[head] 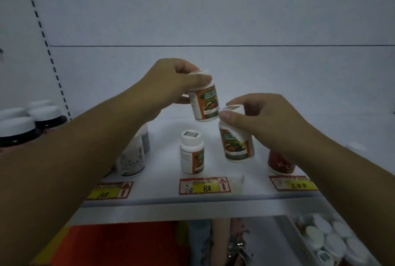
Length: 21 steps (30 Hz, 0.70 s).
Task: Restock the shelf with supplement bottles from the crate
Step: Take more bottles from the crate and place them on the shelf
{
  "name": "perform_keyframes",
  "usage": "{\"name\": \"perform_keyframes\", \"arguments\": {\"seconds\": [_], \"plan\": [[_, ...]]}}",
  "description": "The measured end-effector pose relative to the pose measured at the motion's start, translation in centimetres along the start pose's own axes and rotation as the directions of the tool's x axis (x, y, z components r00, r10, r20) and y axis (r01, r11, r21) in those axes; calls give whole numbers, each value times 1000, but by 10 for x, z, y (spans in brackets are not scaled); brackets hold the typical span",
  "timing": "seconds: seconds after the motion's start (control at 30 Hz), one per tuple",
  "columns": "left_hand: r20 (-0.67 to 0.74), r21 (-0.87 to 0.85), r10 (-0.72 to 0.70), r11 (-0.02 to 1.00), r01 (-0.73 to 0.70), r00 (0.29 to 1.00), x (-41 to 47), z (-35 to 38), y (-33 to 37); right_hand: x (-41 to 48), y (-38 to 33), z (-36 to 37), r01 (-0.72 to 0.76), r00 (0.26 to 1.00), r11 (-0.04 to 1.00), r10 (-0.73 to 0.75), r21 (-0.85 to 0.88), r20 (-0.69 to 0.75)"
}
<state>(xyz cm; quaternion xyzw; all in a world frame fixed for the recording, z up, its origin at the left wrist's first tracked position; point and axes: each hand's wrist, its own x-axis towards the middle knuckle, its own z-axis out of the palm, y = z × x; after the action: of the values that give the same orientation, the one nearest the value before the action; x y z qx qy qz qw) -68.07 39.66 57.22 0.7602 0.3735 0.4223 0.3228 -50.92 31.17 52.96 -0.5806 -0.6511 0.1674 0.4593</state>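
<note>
My left hand [171, 82] grips a white supplement bottle [205, 103] with an orange and green label by its cap, held in the air above the shelf [213, 199]. My right hand [265, 120] holds a second, matching bottle [237, 146] by its cap, tilted, with its base at or just above the shelf surface. A third matching bottle [192, 154] stands upright on the shelf, in front and to the left of the two held ones. The crate [327, 240] with several white-capped bottles shows at the bottom right, below the shelf.
A white bottle [132, 158] stands under my left forearm and a red bottle [280, 163] under my right wrist. Dark jars with white lids [27, 122] sit at the far left. Price tags [205, 185] line the shelf's front edge. The shelf's back wall is white.
</note>
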Motion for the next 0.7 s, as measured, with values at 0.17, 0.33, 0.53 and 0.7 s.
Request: {"name": "perform_keyframes", "arguments": {"seconds": [0.17,0.33,0.53,0.7], "plan": [[-21,20,-137,990,138,990,23,-7,-25,19,20,30,-9,996,977,28,-213,84],[92,166,-322,938,304,942,31,-3,-37,22,37,38,53,983,949,5,-309,183],[238,328,-474,861,390,848,31,15,-52,21,37,36,121,975,930,-46,-347,218],[338,357,-524,840,409,782,33,17,-58,18,33,37,109,973,922,-24,-371,228]]}}
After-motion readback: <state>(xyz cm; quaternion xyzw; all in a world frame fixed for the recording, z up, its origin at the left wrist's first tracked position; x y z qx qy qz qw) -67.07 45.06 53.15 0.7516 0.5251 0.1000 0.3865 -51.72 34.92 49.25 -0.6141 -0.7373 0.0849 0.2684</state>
